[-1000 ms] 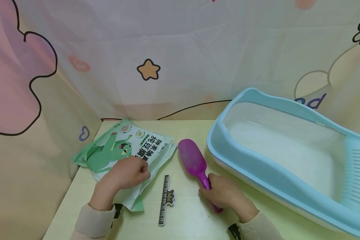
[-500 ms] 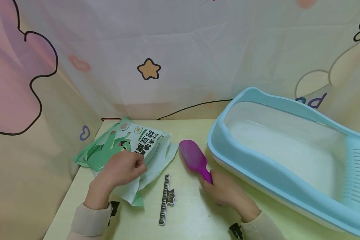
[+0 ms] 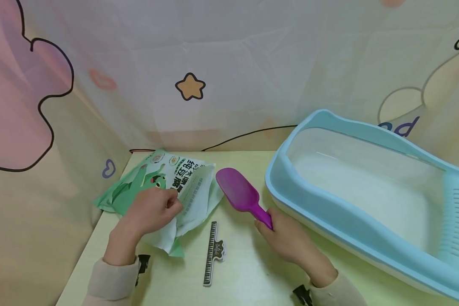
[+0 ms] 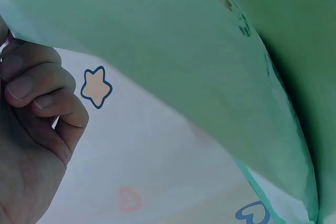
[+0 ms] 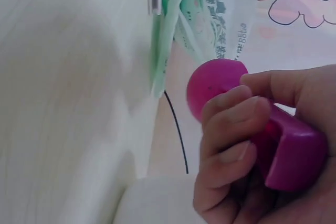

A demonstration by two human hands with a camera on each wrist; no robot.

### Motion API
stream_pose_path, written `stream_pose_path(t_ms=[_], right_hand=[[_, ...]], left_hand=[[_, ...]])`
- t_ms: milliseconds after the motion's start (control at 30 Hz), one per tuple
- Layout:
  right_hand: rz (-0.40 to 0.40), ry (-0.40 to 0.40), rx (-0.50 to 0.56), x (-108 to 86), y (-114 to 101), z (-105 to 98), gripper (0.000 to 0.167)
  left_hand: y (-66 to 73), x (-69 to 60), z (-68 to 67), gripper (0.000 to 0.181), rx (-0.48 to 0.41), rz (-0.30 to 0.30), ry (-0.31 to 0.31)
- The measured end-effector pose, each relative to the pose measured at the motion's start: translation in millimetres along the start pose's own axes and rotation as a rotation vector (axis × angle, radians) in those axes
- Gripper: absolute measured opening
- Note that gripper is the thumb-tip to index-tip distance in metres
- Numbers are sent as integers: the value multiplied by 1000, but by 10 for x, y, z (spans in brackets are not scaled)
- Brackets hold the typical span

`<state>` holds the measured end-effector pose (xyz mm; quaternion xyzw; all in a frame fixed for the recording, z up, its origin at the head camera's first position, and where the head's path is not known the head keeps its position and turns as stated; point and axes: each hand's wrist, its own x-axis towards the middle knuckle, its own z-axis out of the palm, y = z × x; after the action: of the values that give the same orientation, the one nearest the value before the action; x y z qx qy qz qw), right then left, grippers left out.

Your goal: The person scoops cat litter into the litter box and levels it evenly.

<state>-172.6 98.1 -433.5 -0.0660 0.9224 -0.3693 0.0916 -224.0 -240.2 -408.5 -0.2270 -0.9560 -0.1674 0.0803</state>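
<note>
Bag, left of centre, is pinched in the left hand, while the right hand grips the scoop mid-frame, not yet inside bag or tray at right.

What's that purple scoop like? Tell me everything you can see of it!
The scoop is bright purple and looks like smooth plastic. It has a rounded, hollowed bowl that looks empty, a narrow neck and a handle whose end looks hollow on one side. The person's right hand grips the handle. It seems held above the table, bowl pointing away and leftward toward the bag. I can't tell if they touch.
</note>
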Motion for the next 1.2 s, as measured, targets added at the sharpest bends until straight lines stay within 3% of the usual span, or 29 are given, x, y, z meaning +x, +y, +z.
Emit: stream_pose_path(t_ms=[400, 700, 1033, 1200], right_hand=[[-101, -53, -42, -27, -161, 0, 27], [-168, -30, -144, 55, -282, 151, 32], [-158, -25, -167, 134, -380, 288, 32], [-137, -34, -175, 160, -405, 314, 29]], left_hand=[[-33, -25, -56, 31, 15, -14, 65], [-77, -35, -70, 32, 41, 2, 116], [-101, -55, -103, 30, 60, 20, 174], [-112, -66, -136, 28, 70, 41, 232]])
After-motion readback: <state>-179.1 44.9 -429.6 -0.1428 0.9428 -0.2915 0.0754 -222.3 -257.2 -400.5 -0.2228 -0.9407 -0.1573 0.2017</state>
